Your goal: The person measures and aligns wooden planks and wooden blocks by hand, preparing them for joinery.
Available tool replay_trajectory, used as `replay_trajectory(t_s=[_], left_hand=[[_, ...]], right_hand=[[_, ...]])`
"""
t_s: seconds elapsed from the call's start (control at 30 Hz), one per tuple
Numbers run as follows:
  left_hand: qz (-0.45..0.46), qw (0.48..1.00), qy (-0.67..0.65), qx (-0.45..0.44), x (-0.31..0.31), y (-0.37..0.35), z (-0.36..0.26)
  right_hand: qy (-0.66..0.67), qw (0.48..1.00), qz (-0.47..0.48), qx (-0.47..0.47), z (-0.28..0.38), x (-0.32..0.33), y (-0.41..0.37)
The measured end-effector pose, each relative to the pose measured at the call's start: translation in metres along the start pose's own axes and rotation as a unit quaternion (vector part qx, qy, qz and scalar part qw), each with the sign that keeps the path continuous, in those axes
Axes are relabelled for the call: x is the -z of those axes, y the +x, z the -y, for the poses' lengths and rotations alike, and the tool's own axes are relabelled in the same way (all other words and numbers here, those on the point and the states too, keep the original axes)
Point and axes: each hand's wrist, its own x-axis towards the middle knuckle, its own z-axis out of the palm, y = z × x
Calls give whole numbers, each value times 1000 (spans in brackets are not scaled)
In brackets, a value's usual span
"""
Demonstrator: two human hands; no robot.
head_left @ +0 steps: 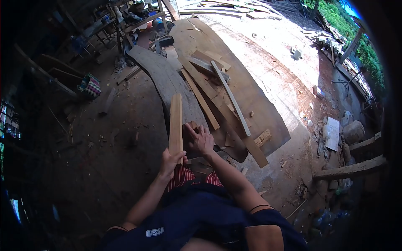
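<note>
My left hand [169,162] is closed round the lower end of a pale wooden board [176,121], which points up and away from me. To its right, my right hand [202,140] reaches over the near end of a grey wooden plank [155,67], fingers stretched out and apart. Its fingertips are right at a small brown piece of wood [193,124]. Beyond that hand lie a narrow wooden strip [200,98], a long brown board [222,111] and a light, thin batten [230,98], spread over a large brown sheet [264,113].
A short wood offcut [263,137] lies near the sheet's right side. On the left floor stands a checkered woven bag [89,85]. At right are a white panel [333,133] and a rough log [349,168]. Wood scraps litter the ground.
</note>
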Motion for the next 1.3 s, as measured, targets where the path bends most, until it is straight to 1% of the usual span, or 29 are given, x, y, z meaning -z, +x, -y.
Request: replay_trajectory(t_s=[0.2,0.27,0.3,0.33,0.4,0.43,0.47,0.5,0.53,0.57,0.6,0.67,0.7,0.73,0.8,0.83,0.87,0.9,0.93,0.97,1.0,1.03,1.07,1.1,1.13,1.17,1.2,1.27,1.3], left_hand=[[31,1000,4,2,-17,17,-14],[97,994,-50,-3,-32,34,-22],[100,994,-51,-4,-42,44,-22],[101,993,-52,-5,-51,57,-19],[107,993,-56,10,-70,87,-15],[93,995,-31,9,-83,99,-16],[80,997,-5,5,-97,110,-18],[85,996,-3,7,-110,124,-15],[83,997,-9,-3,-122,140,-9],[80,997,-14,-12,-132,156,-2],[86,996,-10,-8,-143,168,0],[91,993,-69,-8,-159,194,14],[107,993,-48,22,-163,212,20],[109,993,-47,26,-161,231,35],[122,988,-11,98,-157,258,56],[100,985,26,141,-160,230,40],[101,984,25,141,-151,240,61],[113,985,134,4,-139,250,82],[119,954,239,-137,-128,258,95],[41,954,256,-148,-136,243,88],[-78,900,410,-126,-145,242,91],[-112,912,385,-80,-148,256,110],[-170,882,439,-3,-167,237,95],[-165,891,420,43,-175,231,91],[-131,933,325,86,-181,212,73],[-155,915,370,45,-182,219,86],[-187,909,373,-6,-186,217,92],[-205,912,355,-31,-187,214,97],[-207,913,350,-33,-187,216,99]], right_hand=[[-22,1000,0,-3,-3,-13,3],[-33,999,-28,-4,-14,-36,9],[-37,996,-71,38,-23,-42,6],[-36,996,-68,35,-25,-47,6],[177,979,-55,-79,-27,-59,7],[377,913,-88,-128,-28,-77,12],[377,912,-88,-134,-24,-80,9],[250,955,-103,-123,-21,-81,9],[118,980,-116,-110,-22,-79,11],[124,985,-113,-43,-7,-34,6],[125,984,-115,-51,-5,-22,4],[48,993,-110,11,-2,-20,-3],[39,990,-137,15,-3,-29,-1],[39,990,-135,11,-2,-31,0],[59,992,-107,-21,-1,-30,-1],[58,992,-107,-21,-2,-23,0],[85,992,-88,-21,-1,-11,0],[113,991,-67,-18,0,-4,-1],[112,991,-67,-12,-1,-8,-1],[50,991,-122,8,-3,-15,-2],[-11,983,-179,30,-5,-22,-1],[17,985,-172,26,-3,-19,-2],[44,985,-164,23,-2,-16,-3],[18,985,-168,15,-2,-21,-5],[-3,985,-173,16,-1,-17,-6],[8,987,-162,19,0,-15,-6],[20,988,-150,21,0,-12,-5],[15,996,-90,14,5,2,-5],[11,996,-86,14,7,5,-5]])
